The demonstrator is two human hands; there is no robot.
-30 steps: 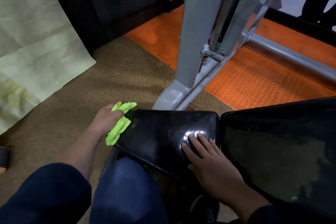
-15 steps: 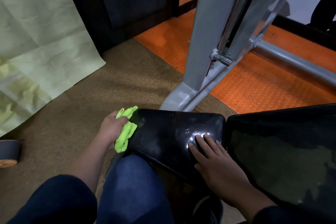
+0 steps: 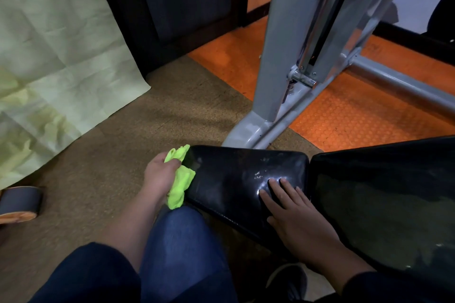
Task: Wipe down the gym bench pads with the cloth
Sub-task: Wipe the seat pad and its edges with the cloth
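cloth [image 3: 181, 177] sits bunched in our left hand [image 3: 159, 174], fingers curled tight around it and pressing it against the left end of the small black seat pad [image 3: 236, 179]. our right hand [image 3: 293, 206] lies flat with fingers straight on the pad's right part, bracing it. the pad's long axis runs left to right across us, so the unwiped top lies to the right of the cloth. the larger back pad [image 3: 384, 199] waits beyond the gap, nearer the right hand. we judge the next stroke should sweep rightward along that axis.
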